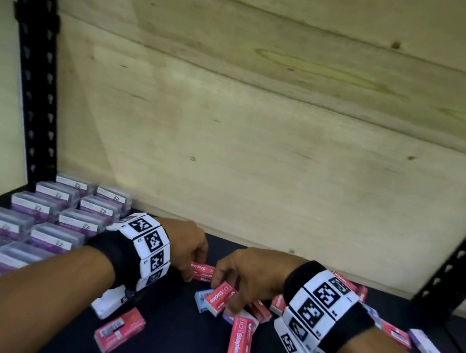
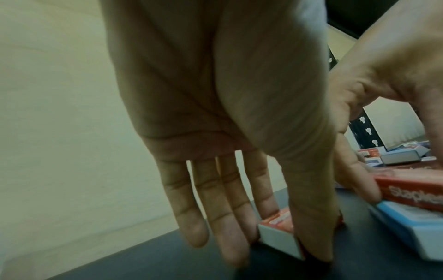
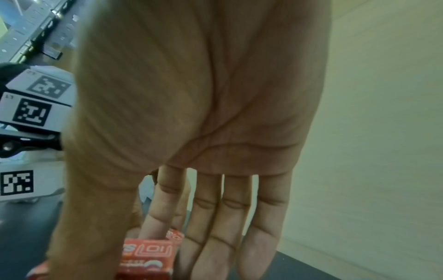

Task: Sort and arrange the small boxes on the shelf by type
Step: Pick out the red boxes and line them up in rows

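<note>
Two hands, L hand point(image 1: 187, 248) & R hand point(image 1: 242, 276), each on red staples box point(image 1: 202, 272).

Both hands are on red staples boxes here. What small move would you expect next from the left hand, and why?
Probably the left hand sets its red staples box down square on the bare shelf surface beside the purple boxes, starting a red group. Its thumb and fingers pinch that box, the purple boxes already stand in rows at left, and the right hand grips another red box from the mixed pile.

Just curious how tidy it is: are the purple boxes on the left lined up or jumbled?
Lined up. The purple boxes sit in neat rows on the shelf, unlike the scattered red boxes.
</note>
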